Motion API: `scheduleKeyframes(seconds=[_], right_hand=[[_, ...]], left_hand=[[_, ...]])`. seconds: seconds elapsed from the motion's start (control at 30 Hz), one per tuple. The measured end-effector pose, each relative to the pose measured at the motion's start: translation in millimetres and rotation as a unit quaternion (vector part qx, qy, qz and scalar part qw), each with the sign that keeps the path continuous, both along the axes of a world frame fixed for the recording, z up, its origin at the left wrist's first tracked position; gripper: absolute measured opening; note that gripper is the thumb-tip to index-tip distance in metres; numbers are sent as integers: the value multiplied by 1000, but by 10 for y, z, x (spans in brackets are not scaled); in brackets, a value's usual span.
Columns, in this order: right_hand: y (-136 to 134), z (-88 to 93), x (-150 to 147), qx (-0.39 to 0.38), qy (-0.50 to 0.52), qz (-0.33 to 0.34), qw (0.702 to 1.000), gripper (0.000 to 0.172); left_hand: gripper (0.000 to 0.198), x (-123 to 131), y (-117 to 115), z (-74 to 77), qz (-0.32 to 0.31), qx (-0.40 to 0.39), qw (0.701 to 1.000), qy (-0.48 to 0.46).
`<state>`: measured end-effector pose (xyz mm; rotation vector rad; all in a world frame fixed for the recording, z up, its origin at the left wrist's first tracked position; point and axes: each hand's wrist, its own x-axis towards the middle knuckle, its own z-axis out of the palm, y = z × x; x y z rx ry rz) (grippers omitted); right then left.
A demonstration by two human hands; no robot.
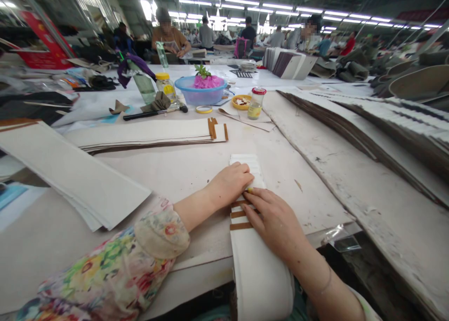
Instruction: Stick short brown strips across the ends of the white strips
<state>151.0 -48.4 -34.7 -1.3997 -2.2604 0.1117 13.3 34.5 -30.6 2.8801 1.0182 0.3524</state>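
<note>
Long white strips [257,269] with brown end bands lie fanned in front of me and curve down over the table's near edge. My left hand [231,181] rests on their far part with its fingers curled together; what it may grip is hidden beneath the fingers. Touching it, my right hand [275,218] lies over the strips' right side, fingers spread across the brown bands. Beyond my left hand, several overlapping white ends [243,159] show.
White panels [87,176] lie at left, with a strip stack [150,131] behind. Farther back are a blue basin [199,94], a red-lidded jar [257,103], a yellow dish [241,102] and a black-handled brush [150,114]. Layered sheets [351,129] lie right. People work beyond.
</note>
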Motion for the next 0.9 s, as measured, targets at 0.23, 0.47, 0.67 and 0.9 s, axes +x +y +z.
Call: scheduleKeyframes(seconds=[0.23, 0.47, 0.67, 0.9], right_hand=[[2, 7, -1, -18, 7, 0, 1000, 22], [7, -2, 6, -8, 11, 3, 1000, 21], [6, -14, 10, 4, 18, -5, 1000, 21], [17, -6, 12, 1, 18, 3, 1000, 20]], left_hand=[[17, 47, -7, 19, 12, -7, 1000, -9], [10, 92, 43, 10, 32, -66, 995, -66], [16, 99, 76, 49, 37, -126, 990, -57], [21, 154, 151, 137, 24, -216, 974, -61]])
